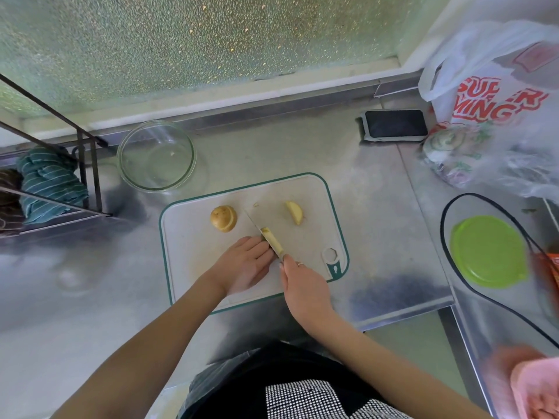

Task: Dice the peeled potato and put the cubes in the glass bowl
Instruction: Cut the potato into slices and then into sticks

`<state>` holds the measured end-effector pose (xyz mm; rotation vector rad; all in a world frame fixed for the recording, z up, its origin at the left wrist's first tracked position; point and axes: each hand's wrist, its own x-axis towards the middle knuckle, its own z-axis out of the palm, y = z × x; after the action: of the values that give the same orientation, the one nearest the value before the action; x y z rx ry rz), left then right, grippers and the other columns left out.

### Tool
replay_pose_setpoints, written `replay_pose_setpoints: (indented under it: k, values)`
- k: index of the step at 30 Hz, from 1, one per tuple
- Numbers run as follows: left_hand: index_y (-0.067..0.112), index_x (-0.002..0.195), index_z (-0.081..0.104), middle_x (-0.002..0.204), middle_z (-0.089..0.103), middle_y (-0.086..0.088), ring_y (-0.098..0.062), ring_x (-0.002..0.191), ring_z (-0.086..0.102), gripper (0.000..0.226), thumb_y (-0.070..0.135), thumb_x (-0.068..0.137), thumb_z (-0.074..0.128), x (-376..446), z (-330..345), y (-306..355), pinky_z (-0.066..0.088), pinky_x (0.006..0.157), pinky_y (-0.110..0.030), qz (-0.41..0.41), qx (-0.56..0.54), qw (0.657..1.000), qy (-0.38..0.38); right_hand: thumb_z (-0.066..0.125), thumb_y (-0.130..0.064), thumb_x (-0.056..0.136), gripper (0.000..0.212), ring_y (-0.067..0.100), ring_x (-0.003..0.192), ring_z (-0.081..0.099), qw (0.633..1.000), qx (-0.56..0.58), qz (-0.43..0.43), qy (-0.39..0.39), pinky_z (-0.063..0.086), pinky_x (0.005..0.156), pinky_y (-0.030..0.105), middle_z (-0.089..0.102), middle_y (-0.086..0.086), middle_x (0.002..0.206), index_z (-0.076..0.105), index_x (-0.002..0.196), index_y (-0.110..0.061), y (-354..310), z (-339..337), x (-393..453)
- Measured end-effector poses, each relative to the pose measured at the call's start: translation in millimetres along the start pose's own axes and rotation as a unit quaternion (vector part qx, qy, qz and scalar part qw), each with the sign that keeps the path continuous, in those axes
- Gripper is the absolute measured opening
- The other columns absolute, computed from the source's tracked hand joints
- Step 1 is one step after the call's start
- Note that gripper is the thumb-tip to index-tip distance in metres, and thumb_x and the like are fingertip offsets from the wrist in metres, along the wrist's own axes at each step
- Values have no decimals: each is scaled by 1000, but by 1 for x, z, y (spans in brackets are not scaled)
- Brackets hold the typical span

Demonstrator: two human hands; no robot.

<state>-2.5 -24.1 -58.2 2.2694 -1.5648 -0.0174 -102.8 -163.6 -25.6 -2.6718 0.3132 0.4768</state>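
A white cutting board (193, 255) with a green rim lies on the steel counter. On it sit a round potato half (223, 218) at the left and a potato wedge (295, 212) at the right. Between them a third potato piece (271, 240) lies under the knife (253, 222), whose blade points up-left. My right hand (302, 282) grips the knife handle. My left hand (245, 264) rests on the board with its fingertips touching that piece. The glass bowl (156, 156) stands behind the board at the left with only a tiny scrap inside.
A phone (394, 124) lies behind the board at the right. Plastic bags (496, 116) fill the right corner. A green lid (487, 252) and a black cord (447, 255) lie at the right. A wire rack (87, 164) with a striped cloth (48, 179) stands at the left.
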Motion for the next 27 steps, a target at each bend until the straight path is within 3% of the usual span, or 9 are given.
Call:
replay_pose_setpoints:
  k: [3, 8, 14, 19, 27]
  values:
    - [9, 84, 57, 78, 57, -7, -25, 75, 46, 13, 20, 87, 52, 1, -4, 2, 36, 73, -29, -6, 8, 1000, -12, 25, -34, 102, 35, 28, 90, 63, 999, 43, 2, 1, 47, 78, 38, 66, 8, 97, 48, 118, -14, 4, -11, 2]
    - [9, 80, 56, 78, 54, -7, -26, 74, 47, 15, 21, 89, 51, 0, -8, 4, 36, 71, -30, -23, 23, 999, -31, 27, -34, 102, 28, 28, 76, 60, 989, 88, 97, 65, 40, 61, 34, 57, -1, 77, 48, 108, -17, 25, -18, -5]
    - [9, 82, 56, 78, 55, -7, -27, 74, 48, 15, 21, 89, 53, -21, -11, 5, 41, 68, -32, -80, 11, 997, 8, 30, -36, 101, 29, 21, 61, 50, 986, 153, 41, 46, 34, 56, 32, 47, -7, 62, 46, 87, -16, 18, -29, -13]
    - [10, 82, 54, 78, 54, -7, -25, 73, 46, 21, 28, 89, 49, -21, -12, 4, 34, 66, -31, -110, 28, 994, -5, 29, -36, 101, 29, 28, 71, 55, 988, 155, 7, 19, 39, 64, 39, 59, 7, 75, 43, 86, -15, -2, -28, -16]
    - [9, 86, 62, 83, 60, -6, -26, 75, 52, 28, 27, 92, 41, -14, -9, 3, 39, 69, -30, -103, 26, 993, -42, 29, -36, 101, 32, 30, 77, 60, 994, 106, -21, 22, 35, 64, 34, 65, 10, 83, 50, 94, -13, -5, -20, -16]
